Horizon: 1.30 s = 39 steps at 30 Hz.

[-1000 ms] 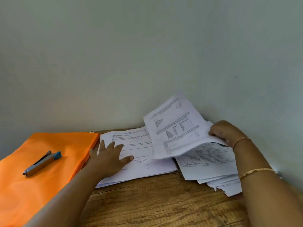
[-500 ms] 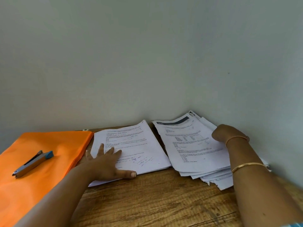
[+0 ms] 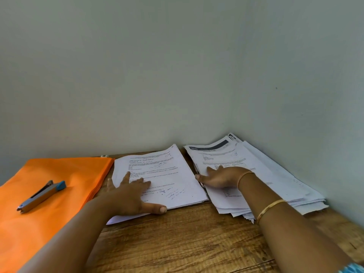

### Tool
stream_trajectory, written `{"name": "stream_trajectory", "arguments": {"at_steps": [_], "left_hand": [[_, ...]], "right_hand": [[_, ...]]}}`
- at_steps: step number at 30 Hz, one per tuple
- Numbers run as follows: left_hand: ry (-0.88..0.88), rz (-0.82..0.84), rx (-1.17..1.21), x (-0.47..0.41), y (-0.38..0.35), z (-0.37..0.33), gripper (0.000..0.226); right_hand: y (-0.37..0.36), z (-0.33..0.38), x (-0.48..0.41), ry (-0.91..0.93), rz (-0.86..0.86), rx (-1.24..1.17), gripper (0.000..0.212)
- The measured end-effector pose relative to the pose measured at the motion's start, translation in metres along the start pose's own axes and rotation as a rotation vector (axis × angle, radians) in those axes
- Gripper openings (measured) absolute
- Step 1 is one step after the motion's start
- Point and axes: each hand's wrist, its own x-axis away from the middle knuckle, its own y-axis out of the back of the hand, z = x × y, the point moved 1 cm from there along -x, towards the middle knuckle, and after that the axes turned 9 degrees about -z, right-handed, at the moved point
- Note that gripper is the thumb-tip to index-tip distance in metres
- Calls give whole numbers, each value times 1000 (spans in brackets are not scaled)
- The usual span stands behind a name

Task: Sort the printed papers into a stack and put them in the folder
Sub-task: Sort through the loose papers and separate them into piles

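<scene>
Two piles of printed papers lie on the wooden table (image 3: 177, 243). The left stack (image 3: 173, 174) is fairly neat, and my left hand (image 3: 128, 196) rests flat on its near left part with the fingers spread. The right pile (image 3: 266, 174) is loose and fanned out against the wall. My right hand (image 3: 220, 177) lies flat on that pile near its left edge, fingers straight. An orange folder (image 3: 39, 213) lies closed at the far left.
A stapler (image 3: 42, 196) with a blue end sits on top of the orange folder. Plain walls (image 3: 177, 75) meet in a corner just behind the right pile. Bare wood shows between my forearms at the front.
The sheet my right hand held up a second ago now lies flat. My right hand has slid left across the right pile and flattened. My left hand has stayed on the left stack.
</scene>
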Motion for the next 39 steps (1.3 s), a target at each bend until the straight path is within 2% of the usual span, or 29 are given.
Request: {"name": "stream_trajectory", "arguments": {"at_steps": [5, 8, 10, 12, 15, 18, 21, 26, 30, 36, 39], "left_hand": [[-4, 5, 14, 2, -1, 0, 158], [-4, -6, 18, 2, 0, -1, 158], [18, -29, 8, 1, 0, -2, 159], [66, -61, -3, 0, 1, -1, 156], [147, -119, -24, 2, 2, -2, 127], [186, -74, -82, 4, -3, -1, 117], [197, -37, -94, 4, -5, -2, 102], [179, -31, -122, 5, -4, -4, 98], [172, -13, -130, 5, -3, -5, 103], [175, -24, -135, 5, -4, -5, 93], [171, -6, -130, 6, -2, -6, 102]], "right_hand": [[2, -5, 3, -4, 0, 27, 86], [0, -1, -5, 21, -121, 12, 87], [1, 11, -3, 103, -237, -26, 81], [1, 28, 3, 223, -283, -49, 77], [-9, 51, 15, 315, -206, 39, 75], [-20, 65, 23, 292, -120, 177, 74], [-26, 76, 26, 230, -89, 202, 70], [-30, 84, 25, 197, -61, 162, 66], [-29, 86, 27, 197, -9, 73, 66], [-26, 88, 27, 242, 2, 52, 63], [-25, 88, 26, 251, -20, 12, 66]]}}
